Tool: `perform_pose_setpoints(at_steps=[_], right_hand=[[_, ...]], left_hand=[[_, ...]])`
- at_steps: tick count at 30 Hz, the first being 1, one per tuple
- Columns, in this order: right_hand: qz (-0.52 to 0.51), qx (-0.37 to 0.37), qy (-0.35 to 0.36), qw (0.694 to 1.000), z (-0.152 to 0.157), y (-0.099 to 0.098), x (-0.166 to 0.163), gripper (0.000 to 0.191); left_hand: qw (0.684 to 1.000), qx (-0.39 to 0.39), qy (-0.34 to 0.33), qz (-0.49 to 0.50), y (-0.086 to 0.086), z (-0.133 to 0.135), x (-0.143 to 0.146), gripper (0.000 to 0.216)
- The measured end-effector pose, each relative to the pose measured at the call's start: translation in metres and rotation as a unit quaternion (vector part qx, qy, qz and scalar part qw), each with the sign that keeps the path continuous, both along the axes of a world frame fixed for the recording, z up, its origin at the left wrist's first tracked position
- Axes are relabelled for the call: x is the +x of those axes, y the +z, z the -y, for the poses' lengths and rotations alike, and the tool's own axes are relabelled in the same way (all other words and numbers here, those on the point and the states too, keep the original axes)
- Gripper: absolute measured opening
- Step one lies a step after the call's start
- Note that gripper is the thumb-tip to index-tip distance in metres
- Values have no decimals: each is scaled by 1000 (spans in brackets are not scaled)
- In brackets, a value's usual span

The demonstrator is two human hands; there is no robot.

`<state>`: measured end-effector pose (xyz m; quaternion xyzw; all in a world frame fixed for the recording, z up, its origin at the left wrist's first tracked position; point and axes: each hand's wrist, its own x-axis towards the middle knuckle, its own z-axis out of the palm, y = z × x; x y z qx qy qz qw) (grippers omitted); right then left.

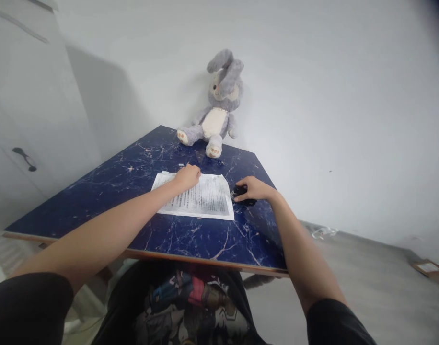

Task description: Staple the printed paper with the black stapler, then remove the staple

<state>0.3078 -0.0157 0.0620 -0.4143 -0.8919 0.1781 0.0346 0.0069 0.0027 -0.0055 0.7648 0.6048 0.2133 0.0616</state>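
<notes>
Sheets of printed paper (212,199) lie flat on the dark blue marbled table (115,191), slightly creased at the edges. My left hand (188,177) rests on the far part of the paper with its fingers curled in. Whatever those fingers may hold is hidden. Just beside the paper's right edge, my right hand (253,188) is closed over a small black object (248,202) with a shiny metal part at its front. It looks like a stapler, but the hand covers much of it.
A grey plush rabbit (215,120) sits at the table's far end against the white wall (330,96). A small white piece (181,165) lies beyond the paper. White cabinet doors with a dark handle (24,159) stand at the left. Clear plastic (323,233) lies on the floor at right.
</notes>
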Motion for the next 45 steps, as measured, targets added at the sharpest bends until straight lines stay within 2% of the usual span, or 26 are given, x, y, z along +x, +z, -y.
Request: perform_pose_setpoints(at_steps=[8,13,16,19,26,30,32,35,38,41,43,45], right_hand=[[-2,17,12,1000,3,-2,-6,32],[-27,-12,15,999,-1,-5,-6,45],[-97,-21,-41,994,-4,-11,-9,61],[-136,32,-123,983,-4,-20,-20,76],[37,116,-180,976,10,-40,-54,75],[79,193,-190,959,19,-53,-71,70],[72,190,-184,962,20,-53,-75,67],[5,94,-141,986,12,-39,-62,64],[-101,29,-16,994,1,-19,-26,58],[-65,-16,109,992,-9,-8,13,50],[-37,-56,120,991,-15,-8,34,48],[-38,-72,91,993,-21,-11,48,42]], left_hand=[[1000,12,-2,4,3,2,1,29],[1000,14,-8,11,2,2,3,30],[1000,10,-5,13,2,1,3,29],[1000,11,-4,13,1,2,2,29],[999,-4,-7,34,1,3,2,24],[1000,-2,-6,17,0,2,4,24],[1000,6,-9,-1,0,2,4,27],[1000,19,-15,-17,0,1,2,29],[1000,13,-20,-19,-2,0,0,28],[999,12,-22,-22,-3,-1,0,26],[999,19,-31,-28,-3,-1,0,26],[998,36,-48,-37,-1,-2,0,27]])
